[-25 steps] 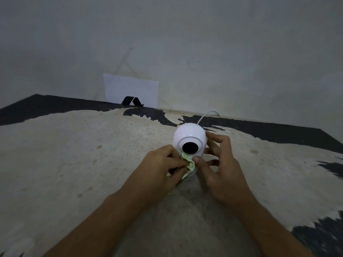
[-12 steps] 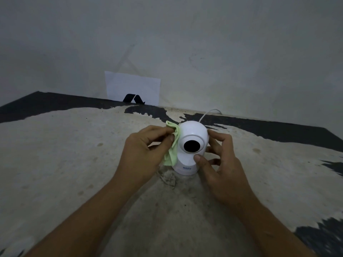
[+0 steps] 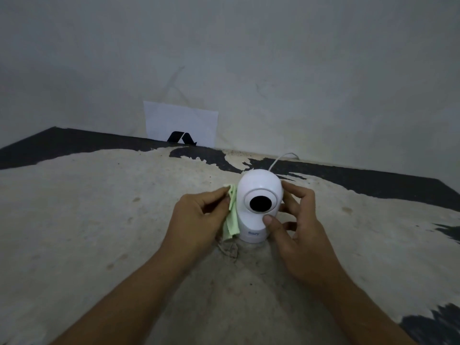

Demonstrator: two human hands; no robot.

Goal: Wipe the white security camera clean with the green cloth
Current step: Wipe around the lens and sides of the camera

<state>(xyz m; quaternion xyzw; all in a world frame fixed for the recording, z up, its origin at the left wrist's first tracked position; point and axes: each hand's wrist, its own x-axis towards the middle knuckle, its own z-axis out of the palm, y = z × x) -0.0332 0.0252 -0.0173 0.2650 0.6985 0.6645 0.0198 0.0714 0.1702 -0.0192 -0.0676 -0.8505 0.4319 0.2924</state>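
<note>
Together, two hands — left hand (image 3: 199, 220), right hand (image 3: 302, 227) — flank one security camera (image 3: 258, 205), one green cloth (image 3: 231, 217).

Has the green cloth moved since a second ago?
Yes. The green cloth, pinched in the left hand, has gone from under the lens at the camera's front to its left side.

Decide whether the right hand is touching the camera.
Touching. The head view shows the right hand with its thumb pressed on the camera front, fingers around its side.
</note>
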